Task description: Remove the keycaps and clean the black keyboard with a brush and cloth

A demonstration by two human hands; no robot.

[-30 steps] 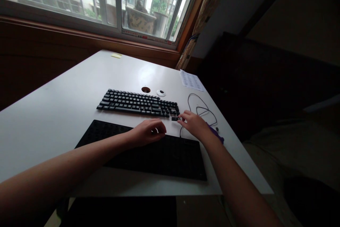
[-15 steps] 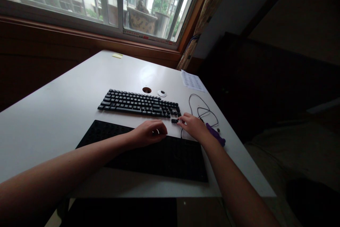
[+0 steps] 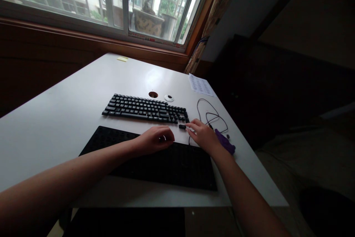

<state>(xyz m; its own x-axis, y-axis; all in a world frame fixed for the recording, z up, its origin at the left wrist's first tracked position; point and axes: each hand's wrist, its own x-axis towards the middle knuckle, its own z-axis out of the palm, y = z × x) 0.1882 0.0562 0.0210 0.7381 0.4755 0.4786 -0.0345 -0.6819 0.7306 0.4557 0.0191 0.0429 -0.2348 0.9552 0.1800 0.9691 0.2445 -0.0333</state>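
Note:
Black keycaps lie in keyboard-like rows on the white desk. Nearer me is a black keyboard base, slanted across the desk. My left hand rests over its far edge, fingers curled toward the thumb in a ring; whatever may be between the tips is hidden. Just beyond the base, my right hand has its thumb and forefinger apart. The forefinger tip is at the right end of a loose dark keycap, which lies below the right end of the rows.
A thin black cable loops on the right, beside a purple cloth-like item and a small dark piece. Farther back are a round desk hole, its white cover, printed paper and a yellow note.
My right thumb and forefinger have spread apart, and the hand has shifted slightly right. The keycap by it lies nearly where it was. My left hand has stayed put.

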